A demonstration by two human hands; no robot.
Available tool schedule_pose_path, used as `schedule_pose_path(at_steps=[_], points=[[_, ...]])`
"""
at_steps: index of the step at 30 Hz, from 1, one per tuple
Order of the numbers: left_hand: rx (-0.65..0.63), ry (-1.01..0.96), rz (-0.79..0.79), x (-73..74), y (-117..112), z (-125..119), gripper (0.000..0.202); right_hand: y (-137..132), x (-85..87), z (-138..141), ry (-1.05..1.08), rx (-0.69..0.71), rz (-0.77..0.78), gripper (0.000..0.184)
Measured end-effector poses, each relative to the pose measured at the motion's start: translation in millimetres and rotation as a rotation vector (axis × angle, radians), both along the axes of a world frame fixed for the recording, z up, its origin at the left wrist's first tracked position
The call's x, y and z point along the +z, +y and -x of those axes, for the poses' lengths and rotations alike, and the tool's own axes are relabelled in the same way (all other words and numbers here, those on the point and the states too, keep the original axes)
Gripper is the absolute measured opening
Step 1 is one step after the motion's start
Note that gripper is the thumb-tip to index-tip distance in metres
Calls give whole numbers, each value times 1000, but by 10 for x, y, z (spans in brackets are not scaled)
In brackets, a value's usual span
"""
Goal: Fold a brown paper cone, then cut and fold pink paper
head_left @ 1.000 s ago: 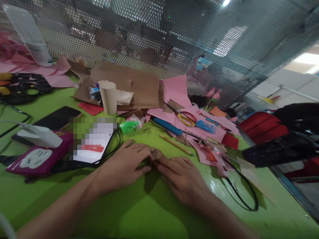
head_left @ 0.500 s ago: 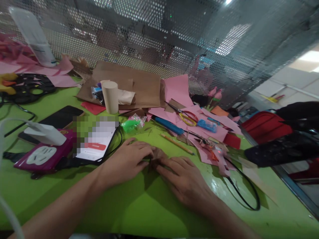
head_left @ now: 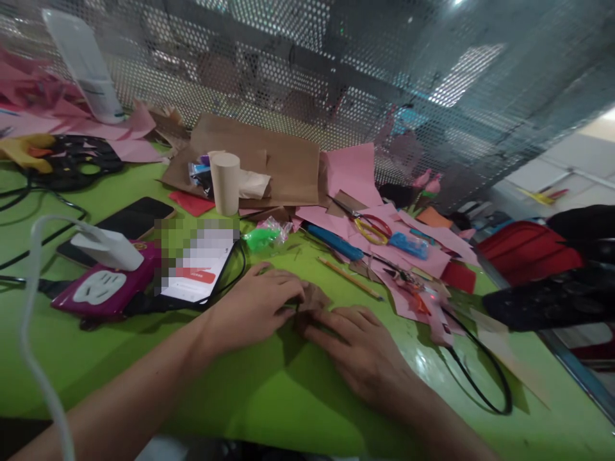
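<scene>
My left hand (head_left: 254, 307) and my right hand (head_left: 360, 349) lie on the green table (head_left: 269, 397), fingertips meeting over a small brown paper piece (head_left: 314, 299). Both hands press on it with fingers close together. Most of the piece is hidden under the fingers. A pencil (head_left: 350, 278) lies just beyond my right hand.
A phone (head_left: 199, 269) with a black cable and a magenta power strip (head_left: 108, 291) with a white charger sit to the left. Behind are a paper roll (head_left: 225, 182), brown paper (head_left: 269, 160), pink sheets (head_left: 350, 173), scissors (head_left: 368, 225), a blue pen (head_left: 334, 242). Mesh wall at the back.
The view has shifted a little to the left and down. My hands stay pressed on the brown paper piece, with the fingers shifting slightly.
</scene>
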State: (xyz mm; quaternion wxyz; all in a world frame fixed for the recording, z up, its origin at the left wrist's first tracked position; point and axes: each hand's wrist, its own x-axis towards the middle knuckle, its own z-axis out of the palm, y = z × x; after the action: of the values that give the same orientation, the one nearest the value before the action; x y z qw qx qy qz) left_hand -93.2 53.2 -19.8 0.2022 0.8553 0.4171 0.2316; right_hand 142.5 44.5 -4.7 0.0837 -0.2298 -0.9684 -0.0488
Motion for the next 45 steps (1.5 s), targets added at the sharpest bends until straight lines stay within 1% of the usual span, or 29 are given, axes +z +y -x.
schedule_pose_path(at_steps=[5,10,17,22,25,30,37,41,45], points=[[-3,3,9,8,-6,0,19,-7,-30,-7,-9,-19,8,40],[-4,-7,-2,4,-3,4,18,-13,-12,-10,-41,-15,18,49],[-1,-5,-3,5,-4,5,19,-25,1,0,-70,-47,51,52],[0,2,-8,-8,1,2,19,-5,-14,-18,32,-74,108,48],[-5,2,-10,-16,3,-1,18,15,-18,-30,71,-101,101,44],[-8,-3,-16,-18,4,-5,19,15,-5,-19,41,-124,100,38],[-6,-11,-16,-23,-6,-6,21,9,-17,-20,16,-151,109,41],[-6,-11,-13,-26,-7,-6,21,10,-13,-20,45,-159,112,43],[-14,-4,-12,-13,-4,-8,18,2,3,-20,38,-201,116,40]])
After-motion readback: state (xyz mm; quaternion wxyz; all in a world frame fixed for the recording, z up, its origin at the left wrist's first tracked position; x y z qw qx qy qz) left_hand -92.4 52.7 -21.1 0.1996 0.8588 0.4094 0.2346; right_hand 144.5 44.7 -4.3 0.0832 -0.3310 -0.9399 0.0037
